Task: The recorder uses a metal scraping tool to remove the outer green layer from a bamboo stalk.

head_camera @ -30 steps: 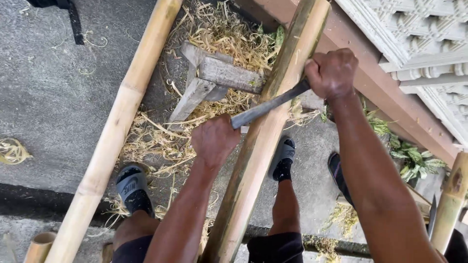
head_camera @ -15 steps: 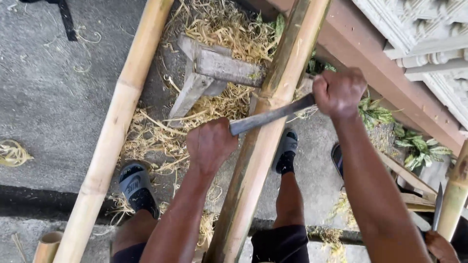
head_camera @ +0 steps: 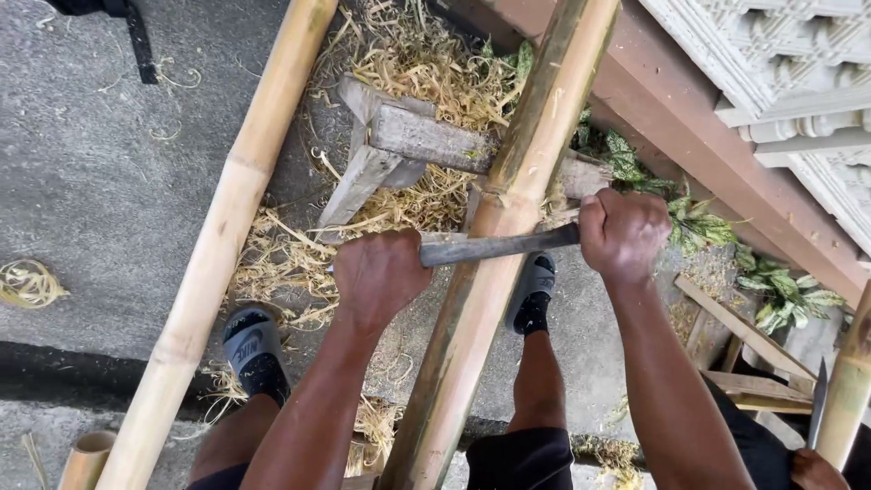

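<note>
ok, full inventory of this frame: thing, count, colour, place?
blade tool: 1, dark grey, across the centre pole, held at both ends
centre pole: 1, green-brown bamboo, propped on the wooden stand
left pole: 1, tan bamboo, beside it
wooden stand: 1, grey, under the centre pole
shavings: heap, straw-yellow, around the stand
leafy plants: several, green, right
sandals: 2, grey-black, on feet
left hand: grip shut on the tool
right hand: same

Grey concrete floor [head_camera: 82, 172] (carved wall [head_camera: 771, 54])

Bright, even daylight gives only soft shadows; the picture is sharp throughout, with no glare or blur.
</note>
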